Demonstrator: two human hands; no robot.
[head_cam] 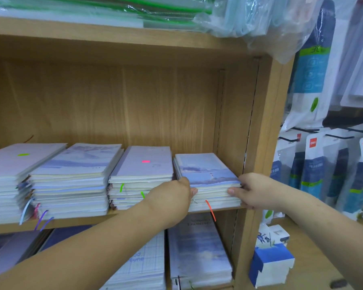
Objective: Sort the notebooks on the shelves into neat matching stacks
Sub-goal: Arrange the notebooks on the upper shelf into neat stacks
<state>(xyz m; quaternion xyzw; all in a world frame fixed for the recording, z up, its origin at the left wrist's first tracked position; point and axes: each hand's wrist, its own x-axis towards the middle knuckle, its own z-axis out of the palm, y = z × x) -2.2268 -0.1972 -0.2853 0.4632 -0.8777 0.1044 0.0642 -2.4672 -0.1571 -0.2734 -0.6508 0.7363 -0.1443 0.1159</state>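
Both hands clasp the rightmost stack of blue seascape-cover paper notebooks (208, 181) at the right end of the wooden shelf (71, 221). The left hand (172, 197) curls round its left corner and the right hand (252, 189) round its right, thumbs on the front edges, seemingly to square it.

Wooden shelving unit (262, 114); packaged goods (314, 84) hang on its right.

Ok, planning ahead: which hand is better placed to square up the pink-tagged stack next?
Probably left. The left hand grips the seascape stack's left edge, right beside the pink-tagged stack, its wrist crossing that stack's front. The right hand holds the far right corner, by the shelf wall.
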